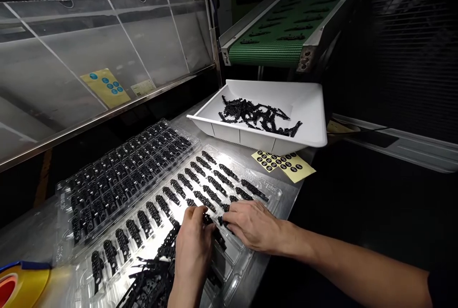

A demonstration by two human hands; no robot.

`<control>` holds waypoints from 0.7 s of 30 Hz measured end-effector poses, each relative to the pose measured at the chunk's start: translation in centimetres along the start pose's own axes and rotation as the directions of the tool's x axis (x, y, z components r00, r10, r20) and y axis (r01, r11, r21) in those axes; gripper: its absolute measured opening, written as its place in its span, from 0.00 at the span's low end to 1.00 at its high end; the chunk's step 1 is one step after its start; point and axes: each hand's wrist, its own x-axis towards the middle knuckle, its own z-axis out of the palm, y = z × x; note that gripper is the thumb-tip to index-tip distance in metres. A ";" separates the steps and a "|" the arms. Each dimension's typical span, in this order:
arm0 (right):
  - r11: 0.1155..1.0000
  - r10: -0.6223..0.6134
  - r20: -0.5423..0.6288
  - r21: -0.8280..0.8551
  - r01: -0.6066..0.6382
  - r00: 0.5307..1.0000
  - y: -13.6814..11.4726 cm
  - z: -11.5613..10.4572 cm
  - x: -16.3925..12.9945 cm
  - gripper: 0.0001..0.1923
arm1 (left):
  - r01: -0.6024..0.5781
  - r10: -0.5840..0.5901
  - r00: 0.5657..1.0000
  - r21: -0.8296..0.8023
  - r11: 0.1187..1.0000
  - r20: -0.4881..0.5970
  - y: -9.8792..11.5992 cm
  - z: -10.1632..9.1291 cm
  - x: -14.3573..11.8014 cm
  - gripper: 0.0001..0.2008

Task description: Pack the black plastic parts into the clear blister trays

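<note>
My left hand (193,246) is over the near clear plastic tray (270,193), its thumb and fingers pinched around a slim black plastic part (207,218). Close beside it, my right hand (252,224) is closed with its fingertips on another black part (221,222) in the tray; the fingers partly cover it. Rows of similar narrow, notched black parts (153,212) lie in this tray's slots. A loose heap of the same parts (152,279) rests on the tray, left of my left wrist and partly hidden by it.
Farther left stands a clear tray filled with black parts (125,169). A white bin (257,143) holds loose parts below a green conveyor (272,50) carrying more. Yellow sticker sheets (295,169) lie by the table's right edge; a yellow tape roll (32,284) sits front left.
</note>
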 end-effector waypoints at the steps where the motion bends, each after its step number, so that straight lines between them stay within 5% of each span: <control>1: 0.999 -0.037 0.033 0.006 0.037 0.999 0.0 -0.2 -0.1 0.08 | 0.004 -0.004 1.000 0.002 1.000 -0.025 -0.1 0.2 -0.3 0.13; 5: 0.994 -0.111 0.120 0.025 0.109 0.986 0.2 -0.4 -0.4 0.07 | -0.054 0.062 0.989 0.064 0.996 -0.133 -1.1 1.5 -1.7 0.09; 11: 0.992 -0.122 0.072 0.001 0.122 0.990 0.4 0.3 0.1 0.07 | -0.207 0.310 0.922 0.383 0.900 -0.230 -2.0 3.6 -3.3 0.13; 15: 0.990 -0.144 0.062 0.016 0.143 0.988 0.5 -0.1 -0.2 0.07 | -0.098 0.274 0.921 0.518 0.850 -0.275 -0.2 3.7 -4.5 0.15; 21: 0.990 -0.138 0.026 0.014 0.137 0.990 0.5 0.1 -0.4 0.07 | -0.039 0.207 0.935 0.498 0.867 -0.288 1.5 3.4 -4.9 0.12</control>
